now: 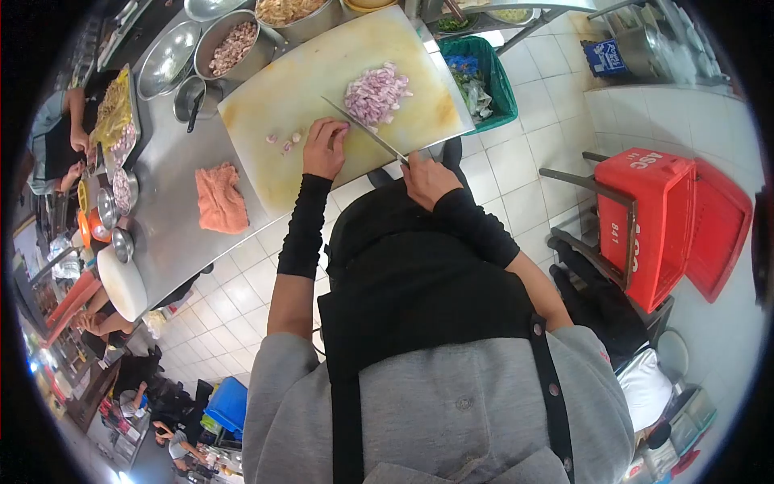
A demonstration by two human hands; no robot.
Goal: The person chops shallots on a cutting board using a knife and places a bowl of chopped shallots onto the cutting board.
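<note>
Head view: fingers of the right hand [431, 181] wrap the knife [364, 129] handle; the left hand's [324, 149] pinch what looks like an onion piece [344, 128]. On the cutting board [270, 93], the chopped pile [376, 92] looks done; loose bits [286, 146] remain.

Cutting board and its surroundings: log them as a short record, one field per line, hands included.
Surface: pale cutting board, yellowed in patches
Right hand: gripping the knife by its handle
Left hand: on the board beside the blade, fingers bent; grip unclear
Main pile: chopped purple-white pieces, beyond the blade
Loose bits: a few small pieces, left of the left hand
Left of board: orange cloth on the metal counter
Right of board: green bin with contents inside
</note>
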